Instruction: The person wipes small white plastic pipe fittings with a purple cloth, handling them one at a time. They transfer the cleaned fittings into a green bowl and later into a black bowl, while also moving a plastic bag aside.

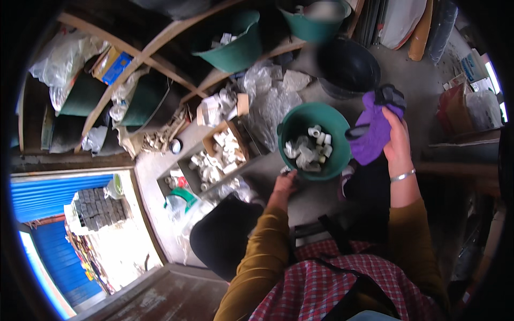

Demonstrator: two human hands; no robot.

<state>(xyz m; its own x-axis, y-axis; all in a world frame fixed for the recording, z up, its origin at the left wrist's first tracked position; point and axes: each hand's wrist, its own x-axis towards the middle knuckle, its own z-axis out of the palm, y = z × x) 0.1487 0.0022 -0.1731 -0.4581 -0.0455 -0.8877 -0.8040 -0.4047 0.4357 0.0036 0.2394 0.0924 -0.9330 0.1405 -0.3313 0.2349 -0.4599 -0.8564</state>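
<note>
My right hand (397,136) grips a purple cloth item (373,128) with black trim, held up at the right side of a green plastic basin (315,105). Inside the basin lie several white plastic pipe fittings (327,150) and a crumpled clear plastic bag (307,154). Down at the basin's lower left rim is my left hand (286,182), its fingers pointing toward the rim. Something small and whitish shows at those fingertips; whether they hold it is too small to tell.
Left of the basin, a divided bin holds many white fittings (217,160). Clear plastic sheeting (269,104) lies behind it. A black tub (349,68) stands beyond the basin. Wooden shelves (160,36) carry more green basins (237,48). A bright doorway opens at lower left.
</note>
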